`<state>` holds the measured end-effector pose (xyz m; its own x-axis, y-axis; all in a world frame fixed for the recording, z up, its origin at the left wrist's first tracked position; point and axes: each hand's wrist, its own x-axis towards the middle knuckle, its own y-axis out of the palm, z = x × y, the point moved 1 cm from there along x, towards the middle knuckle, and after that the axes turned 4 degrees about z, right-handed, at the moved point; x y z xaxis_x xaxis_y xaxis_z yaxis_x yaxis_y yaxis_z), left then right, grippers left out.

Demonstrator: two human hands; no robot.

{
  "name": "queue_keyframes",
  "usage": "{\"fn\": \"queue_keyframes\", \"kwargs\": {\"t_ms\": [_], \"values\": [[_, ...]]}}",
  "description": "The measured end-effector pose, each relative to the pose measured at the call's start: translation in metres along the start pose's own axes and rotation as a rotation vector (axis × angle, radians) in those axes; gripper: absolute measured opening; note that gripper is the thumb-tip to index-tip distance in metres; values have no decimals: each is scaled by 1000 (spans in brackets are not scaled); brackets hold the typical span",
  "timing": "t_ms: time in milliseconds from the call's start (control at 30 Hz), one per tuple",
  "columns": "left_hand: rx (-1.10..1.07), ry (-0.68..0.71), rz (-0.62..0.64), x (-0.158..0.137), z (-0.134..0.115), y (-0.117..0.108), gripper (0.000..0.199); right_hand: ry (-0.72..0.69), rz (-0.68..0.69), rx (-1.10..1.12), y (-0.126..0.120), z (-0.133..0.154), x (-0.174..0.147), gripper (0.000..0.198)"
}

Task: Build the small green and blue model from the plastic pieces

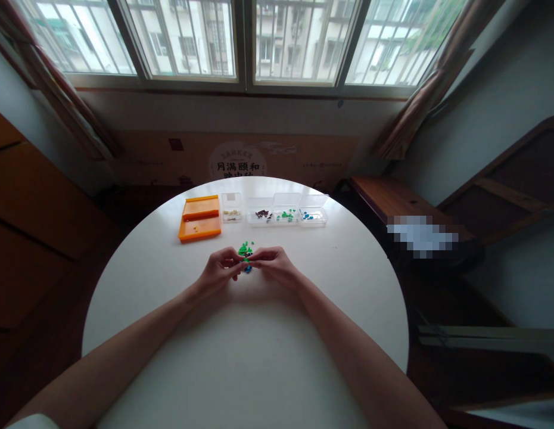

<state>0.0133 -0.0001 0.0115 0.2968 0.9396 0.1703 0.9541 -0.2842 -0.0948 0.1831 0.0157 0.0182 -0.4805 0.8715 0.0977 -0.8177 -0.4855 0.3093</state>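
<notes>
A small assembly of toy building bricks (pixel 245 250), green at the top, dark in the middle and blue at the bottom, shows between my hands near the table's centre. My left hand (pixel 222 265) is closed in a pinch at its left side. From the right, my right hand (pixel 271 262) pinches at the same spot, fingertips nearly meeting the left ones. Fingers cover part of the bricks, so the exact grip and the single pieces are too small to make out.
On the white round table (pixel 241 345), an orange tray (pixel 200 217) with a few tiny yellow pieces lies far left. Beside it stand clear lidded boxes: one with cream pieces (pixel 232 213), others with dark pieces (pixel 263 214), green pieces (pixel 288 215) and blue pieces (pixel 308 216).
</notes>
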Motion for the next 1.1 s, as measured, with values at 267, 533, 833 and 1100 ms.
{"fn": "queue_keyframes", "kwargs": {"t_ms": [267, 533, 833, 1100], "values": [[-24, 11, 6, 0, 3, -1, 25, 7, 4, 6, 0, 1, 0, 26], [-4, 14, -8, 0, 2, -1, 26, 3, -2, -11, 0, 2, -1, 27], [-3, 13, -1, 0, -1, -1, 25, -10, -1, -29, 2, 5, -2, 26], [4, 13, 5, -1, -2, -1, 24, 6, -1, -32, 3, 6, -3, 27]]}}
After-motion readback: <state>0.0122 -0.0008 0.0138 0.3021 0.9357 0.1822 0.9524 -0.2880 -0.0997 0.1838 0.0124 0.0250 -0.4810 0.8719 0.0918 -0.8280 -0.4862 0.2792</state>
